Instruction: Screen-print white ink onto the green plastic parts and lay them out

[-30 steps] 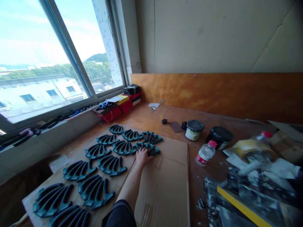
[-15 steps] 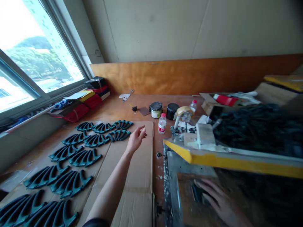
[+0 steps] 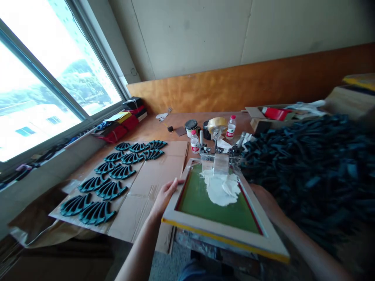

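Observation:
A framed screen [image 3: 202, 195] with green mesh lies tilted toward me at the centre, white paste [image 3: 222, 191] spread over its far part. My left hand [image 3: 167, 194] is at the frame's left edge, its fingers against the rim. On the right edge rests my right hand [image 3: 262, 195], its fingers largely hidden by the frame. A metal clamp [image 3: 221, 164] stands at the frame's far end. Dark green fan-shaped pieces [image 3: 111, 190] lie in rows on flattened cardboard [image 3: 146, 187] to the left.
A big heap of dark parts [image 3: 307, 175] fills the right side. Behind the frame stand small bottles [image 3: 231, 128], jars [image 3: 191, 127] and a tape roll [image 3: 217, 123]. Red and black boxes [image 3: 120, 130] sit by the window.
The frame has come down from its raised position, and its green mesh and paste now show. My left hand has moved from above the cardboard to the frame; my right hand has left the dark item beneath.

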A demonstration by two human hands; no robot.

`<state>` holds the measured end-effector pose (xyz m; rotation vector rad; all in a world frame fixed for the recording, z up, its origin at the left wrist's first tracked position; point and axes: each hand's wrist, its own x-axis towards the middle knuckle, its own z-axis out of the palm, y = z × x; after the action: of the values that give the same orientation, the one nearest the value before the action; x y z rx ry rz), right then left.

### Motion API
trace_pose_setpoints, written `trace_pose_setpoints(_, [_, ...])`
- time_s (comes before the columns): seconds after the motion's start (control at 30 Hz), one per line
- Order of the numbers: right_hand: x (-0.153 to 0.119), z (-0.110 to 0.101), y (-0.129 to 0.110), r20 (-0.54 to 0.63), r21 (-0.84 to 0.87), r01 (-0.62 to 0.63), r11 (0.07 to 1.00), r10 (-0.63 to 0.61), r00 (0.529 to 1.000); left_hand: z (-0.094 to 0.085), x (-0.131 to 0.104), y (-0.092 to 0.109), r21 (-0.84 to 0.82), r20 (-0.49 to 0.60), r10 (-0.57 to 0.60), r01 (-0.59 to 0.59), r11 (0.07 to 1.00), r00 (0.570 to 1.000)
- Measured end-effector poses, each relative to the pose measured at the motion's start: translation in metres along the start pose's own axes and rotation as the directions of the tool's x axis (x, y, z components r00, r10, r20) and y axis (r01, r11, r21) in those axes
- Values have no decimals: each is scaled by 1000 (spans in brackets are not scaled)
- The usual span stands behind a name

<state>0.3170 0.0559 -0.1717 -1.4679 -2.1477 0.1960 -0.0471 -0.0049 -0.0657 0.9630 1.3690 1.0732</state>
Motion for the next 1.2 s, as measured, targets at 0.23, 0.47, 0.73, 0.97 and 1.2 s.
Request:
trace_pose_setpoints(0.23, [51, -3, -58, 84, -77, 105, 991, -99, 992, -4, 12, -123, 178, -60, -95, 104, 979, 994])
trace_pose_setpoints(0.47, [48, 0, -94, 316, -305, 72, 950, 30, 948, -8, 24, -141, 296, 48, -28, 12, 955, 998])
trace_pose_setpoints(0.73, [16, 13, -98, 241, -391, 142, 909, -48, 969, -11, 26, -147, 374, 59, -8, -14, 927, 998])
trace_pose_setpoints(0.97, [-24, 0, -104, 425, -94, 494, 864, -414, 805, -11, 26, -148, 315, 58, 8, -26, 949, 998])
trace_pose_setpoints(1.2, [-11, -6, -96, 333, -20, 397, 918, -368, 868, -10, 27, -149, 254, 29, 10, -17, 967, 1000])
